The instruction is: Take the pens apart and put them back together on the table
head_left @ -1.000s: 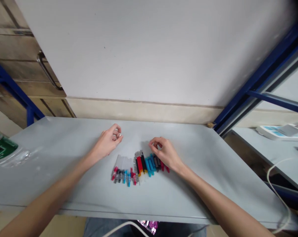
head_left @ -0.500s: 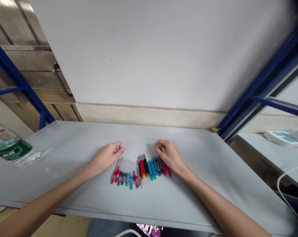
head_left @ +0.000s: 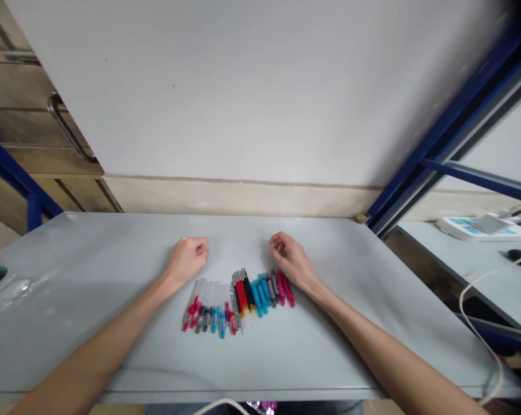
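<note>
1. I find the left hand (head_left: pixel 187 256) loosely fisted.
2. Right hand (head_left: pixel 290 259) curls, thumb and fingers slightly apart.
3. Both sit far of the pen parts (head_left: pixel 242 293), rowed mid-way across the table (head_left: pixel 191 363).

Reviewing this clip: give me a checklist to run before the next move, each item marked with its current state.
1. Left hand free: cannot tell; its curled fingers hide the palm.
2. Right hand above the table's row of pieces, fingers loosely bent: ok.
3. Clear tubes side by side: ok.
4. Red and black refills together: ok.
5. Blue pieces, grey pieces and pink pieces grouped by colour: ok.
6. Bottle wholly in view: not ok.
</note>
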Demonstrator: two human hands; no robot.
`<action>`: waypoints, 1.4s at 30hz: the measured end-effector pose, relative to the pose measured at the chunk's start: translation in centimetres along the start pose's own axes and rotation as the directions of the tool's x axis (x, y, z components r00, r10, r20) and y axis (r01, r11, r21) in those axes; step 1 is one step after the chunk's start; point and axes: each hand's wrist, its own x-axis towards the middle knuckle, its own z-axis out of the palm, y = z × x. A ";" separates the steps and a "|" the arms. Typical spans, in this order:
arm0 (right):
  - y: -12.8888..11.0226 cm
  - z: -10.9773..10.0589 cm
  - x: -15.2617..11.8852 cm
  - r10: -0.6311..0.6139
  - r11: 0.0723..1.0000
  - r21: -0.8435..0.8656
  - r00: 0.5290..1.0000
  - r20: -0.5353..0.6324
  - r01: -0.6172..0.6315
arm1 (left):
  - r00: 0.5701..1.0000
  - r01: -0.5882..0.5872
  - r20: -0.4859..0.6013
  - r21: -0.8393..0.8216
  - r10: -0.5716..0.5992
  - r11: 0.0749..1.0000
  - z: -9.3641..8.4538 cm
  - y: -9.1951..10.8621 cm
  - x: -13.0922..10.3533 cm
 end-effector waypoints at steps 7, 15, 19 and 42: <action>-1.9 0.2 -0.4 -0.045 0.995 -0.077 0.988 0.145 0.056 | 0.967 -0.133 0.242 0.197 0.083 0.971 -1.9 1.1 0.1; -4.3 1.0 -0.8 -0.084 0.987 -0.106 0.944 0.320 0.124 | 0.881 -0.040 0.473 0.047 0.013 0.998 -6.1 1.2 -3.2; -4.6 1.5 -0.8 -0.030 0.986 -0.145 0.944 0.328 0.082 | 0.862 -0.082 0.507 0.124 0.008 0.989 -5.6 1.3 -5.5; -3.2 0.5 3.6 0.169 0.986 -0.033 0.970 0.174 -0.166 | 0.953 -0.291 0.171 0.295 0.249 0.910 0.2 3.8 1.3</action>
